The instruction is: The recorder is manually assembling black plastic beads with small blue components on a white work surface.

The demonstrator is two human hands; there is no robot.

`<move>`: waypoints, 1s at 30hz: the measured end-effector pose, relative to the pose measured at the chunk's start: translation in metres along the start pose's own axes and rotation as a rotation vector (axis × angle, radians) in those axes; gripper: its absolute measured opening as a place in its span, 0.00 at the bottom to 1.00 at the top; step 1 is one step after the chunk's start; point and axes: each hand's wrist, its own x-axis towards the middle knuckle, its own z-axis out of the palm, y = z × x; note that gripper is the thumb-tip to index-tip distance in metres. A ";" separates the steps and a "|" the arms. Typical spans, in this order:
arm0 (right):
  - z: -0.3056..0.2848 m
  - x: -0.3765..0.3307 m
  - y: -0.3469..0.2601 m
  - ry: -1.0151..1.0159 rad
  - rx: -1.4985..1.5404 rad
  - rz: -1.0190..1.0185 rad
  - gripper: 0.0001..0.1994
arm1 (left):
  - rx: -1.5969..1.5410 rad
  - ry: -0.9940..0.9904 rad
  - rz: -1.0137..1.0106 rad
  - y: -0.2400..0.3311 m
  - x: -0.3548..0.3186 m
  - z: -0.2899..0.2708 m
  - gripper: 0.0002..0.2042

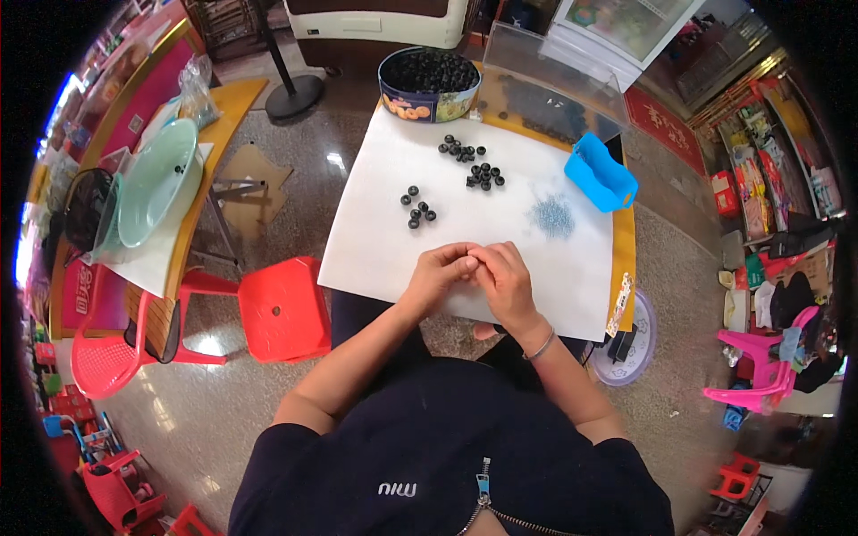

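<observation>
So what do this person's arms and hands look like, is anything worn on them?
Both forearms are bare, with no gloves on the left hand or the right hand. A thin silver-coloured bangle circles the right wrist. Short dark navy sleeves end around the elbows, part of a dark top with a zip at the front.

A tabletop (626,241) with a yellow edge fills the upper middle of the frame, mostly covered by a white sheet (384,241). On the sheet lie three clusters of small black rings (417,207), a patch of tiny blue-grey bits (553,216) right of centre, and a blue tray (600,172) at the right edge. A round tin (429,85) full of black rings stands at the top, a clear plastic box (554,85) beside it.
</observation>
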 end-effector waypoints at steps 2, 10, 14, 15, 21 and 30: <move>0.000 -0.001 0.001 0.007 0.004 0.007 0.11 | 0.016 -0.031 -0.034 0.001 0.003 -0.002 0.13; -0.003 -0.009 0.000 0.027 0.153 0.153 0.10 | 0.076 -0.101 -0.108 0.007 0.004 0.001 0.12; 0.003 -0.014 0.005 0.073 0.129 0.173 0.11 | 0.129 -0.039 -0.065 0.003 0.002 0.008 0.12; 0.005 -0.015 0.003 0.104 0.173 0.233 0.12 | 0.167 -0.015 -0.049 0.001 0.002 0.009 0.12; 0.024 -0.015 0.005 0.199 0.222 0.318 0.11 | 0.308 0.084 0.066 -0.013 0.004 0.008 0.11; 0.041 -0.013 0.010 0.198 0.300 0.309 0.12 | 0.536 0.147 0.206 -0.022 0.003 0.010 0.12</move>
